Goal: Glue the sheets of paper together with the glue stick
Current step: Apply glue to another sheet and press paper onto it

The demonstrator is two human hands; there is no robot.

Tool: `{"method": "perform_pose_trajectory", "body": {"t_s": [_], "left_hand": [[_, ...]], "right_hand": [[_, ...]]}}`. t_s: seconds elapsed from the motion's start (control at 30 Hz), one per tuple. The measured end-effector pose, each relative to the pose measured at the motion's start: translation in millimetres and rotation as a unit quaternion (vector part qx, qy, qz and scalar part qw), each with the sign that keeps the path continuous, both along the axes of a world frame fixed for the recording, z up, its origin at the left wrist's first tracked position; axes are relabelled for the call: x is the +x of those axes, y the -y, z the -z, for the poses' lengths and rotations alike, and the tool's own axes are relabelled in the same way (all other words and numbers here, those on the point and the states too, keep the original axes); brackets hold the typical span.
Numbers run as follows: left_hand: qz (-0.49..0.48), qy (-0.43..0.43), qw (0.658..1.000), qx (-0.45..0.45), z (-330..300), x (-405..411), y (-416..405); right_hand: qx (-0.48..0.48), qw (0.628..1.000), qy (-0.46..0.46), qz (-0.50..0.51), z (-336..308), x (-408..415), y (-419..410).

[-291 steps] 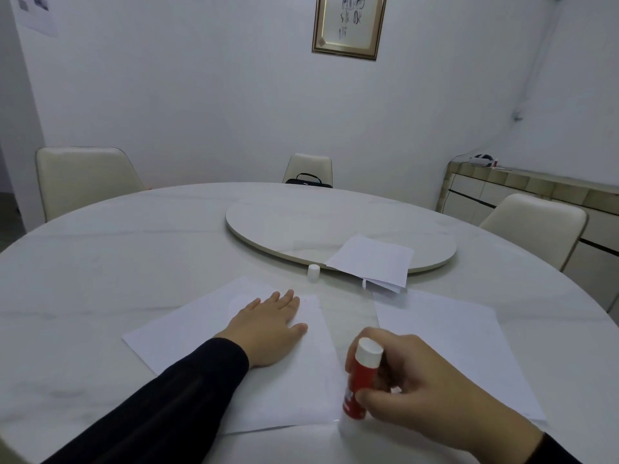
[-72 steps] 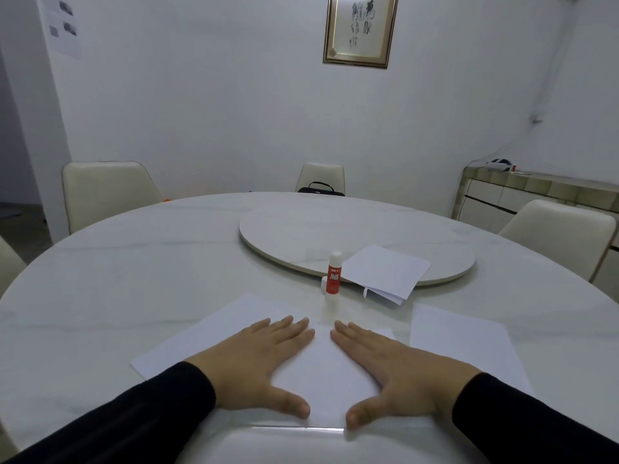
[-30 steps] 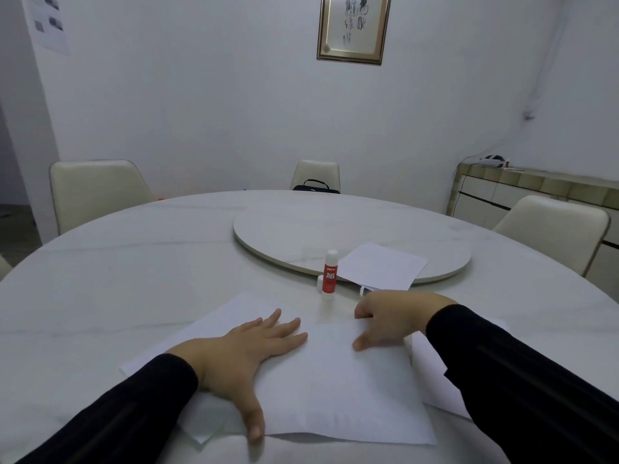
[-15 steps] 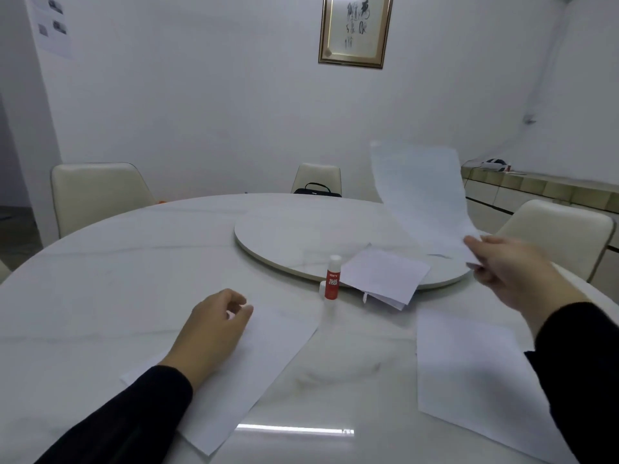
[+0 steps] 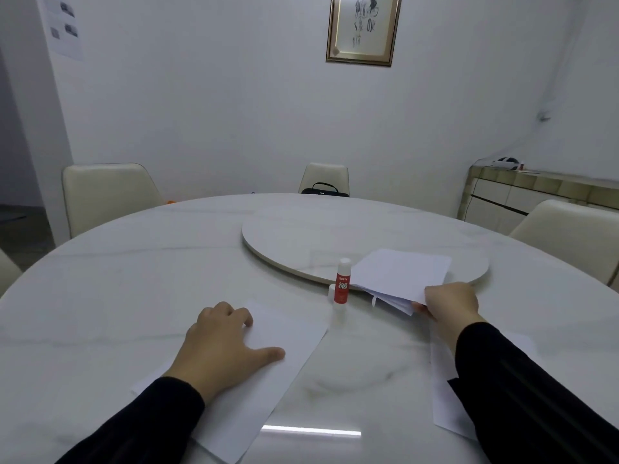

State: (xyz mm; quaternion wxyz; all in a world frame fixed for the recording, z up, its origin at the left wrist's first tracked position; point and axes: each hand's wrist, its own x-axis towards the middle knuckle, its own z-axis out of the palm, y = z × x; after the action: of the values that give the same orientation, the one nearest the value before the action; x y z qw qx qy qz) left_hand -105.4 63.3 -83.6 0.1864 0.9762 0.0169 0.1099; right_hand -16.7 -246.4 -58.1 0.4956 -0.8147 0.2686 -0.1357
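Note:
A red glue stick [image 5: 342, 284] stands upright on the white table, its small white cap [image 5: 331, 289] beside it on the left. My left hand [image 5: 223, 343] rests on a white sheet [image 5: 274, 366] near me, its fingers curled and the thumb stretched out on the paper. My right hand [image 5: 450, 304] pinches the near edge of a stack of white sheets [image 5: 400, 277] that lies on the rim of the round turntable [image 5: 301, 239]. Another white sheet [image 5: 443, 393] lies under my right sleeve, partly hidden.
The round marble table [image 5: 134, 279] fills the view. Cream chairs stand at the left [image 5: 107, 195], the far side [image 5: 324, 177] and the right [image 5: 569, 232]. A black bag [image 5: 324, 190] sits on the far chair. A sideboard [image 5: 536, 199] runs along the right wall.
My right hand has brought the lifted sheet down onto the stack on the turntable and still pinches the stack's edge. My left hand stays on the near sheet, thumb now spread.

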Motion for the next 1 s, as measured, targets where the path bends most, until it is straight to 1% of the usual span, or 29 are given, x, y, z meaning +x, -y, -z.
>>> {"method": "perform_pose_trajectory", "body": {"t_s": [0.03, 0.1, 0.2, 0.23, 0.27, 0.33, 0.37, 0.4, 0.47, 0.5, 0.57, 0.63, 0.7, 0.77, 0.83, 0.87, 0.93, 0.97, 1.0], "left_hand": [[0.002, -0.002, 1.0, 0.003, -0.3, -0.3, 0.2], [0.006, -0.005, 1.0, 0.012, -0.4, -0.4, 0.5], [0.013, -0.005, 1.0, 0.013, -1.5, -2.5, 1.9], [0.016, -0.004, 1.0, 0.013, -1.8, -3.1, 2.4], [0.019, -0.003, 1.0, 0.014, -2.2, -3.9, 2.9], [0.027, -0.005, 0.999, 0.019, -2.8, -5.1, 4.0], [0.034, -0.008, 0.999, 0.022, -3.2, -6.2, 5.2], [0.045, -0.01, 0.999, 0.028, -3.8, -7.7, 6.8], [0.077, -0.012, 0.996, 0.035, -5.2, -11.6, 11.6], [0.096, -0.014, 0.995, 0.034, -6.0, -14.0, 14.0], [0.135, -0.022, 0.99, 0.024, -5.7, -17.6, 16.5], [0.168, -0.032, 0.985, 0.016, -5.5, -21.1, 16.8], [0.192, -0.045, 0.98, 0.014, -5.1, -23.4, 15.7], [0.217, -0.081, 0.973, 0.006, -5.4, -24.7, 16.5], [0.261, -0.126, 0.957, 0.007, -5.1, -24.5, 18.2], [0.284, -0.146, 0.948, 0.011, -5.4, -23.3, 19.3], [0.312, -0.169, 0.935, 0.014, -7.0, -19.4, 22.1], [0.315, -0.162, 0.935, 0.013, -8.9, -17.7, 24.8], [0.312, -0.141, 0.94, 0.009, -10.1, -15.7, 28.0]], "right_hand": [[-0.015, 1.0, 0.008, 0.018, -0.5, -1.8, -0.5], [0.048, 0.998, 0.026, 0.022, -4.8, -11.5, -5.5], [0.036, 0.999, 0.023, -0.005, -7.4, -22.7, -10.8], [0.007, 1.0, 0.005, -0.013, -10.5, -29.1, -14.3], [-0.05, 0.998, -0.011, -0.027, -11.5, -31.5, -15.4], [-0.183, 0.982, -0.046, -0.012, -17.0, -38.0, -20.4], [-0.211, 0.977, -0.04, -0.009, -22.0, -40.9, -25.8], [-0.219, 0.975, -0.017, -0.027, -24.9, -40.5, -32.8], [-0.159, 0.98, 0.031, -0.119, -30.1, -37.9, -52.5], [-0.123, 0.978, 0.032, -0.168, -29.0, -35.8, -63.1], [-0.112, 0.968, 0.017, -0.225, -23.0, -31.8, -83.5], [-0.136, 0.965, 0.021, -0.222, -10.5, -24.5, -96.8], [-0.152, 0.968, 0.038, -0.196, -1.3, -18.7, -104.8], [-0.163, 0.967, 0.069, -0.181, 2.7, -18.4, -107.2], [-0.176, 0.96, 0.116, -0.185, -2.3, -24.9, -105.0], [-0.159, 0.958, 0.146, -0.188, -9.3, -30.4, -101.6], [-0.092, 0.955, 0.189, -0.208, -30.9, -44.0, -90.8], [-0.075, 0.95, 0.203, -0.225, -41.2, -50.3, -83.5], [-0.086, 0.945, 0.208, -0.236, -50.3, -57.0, -75.4]]}}
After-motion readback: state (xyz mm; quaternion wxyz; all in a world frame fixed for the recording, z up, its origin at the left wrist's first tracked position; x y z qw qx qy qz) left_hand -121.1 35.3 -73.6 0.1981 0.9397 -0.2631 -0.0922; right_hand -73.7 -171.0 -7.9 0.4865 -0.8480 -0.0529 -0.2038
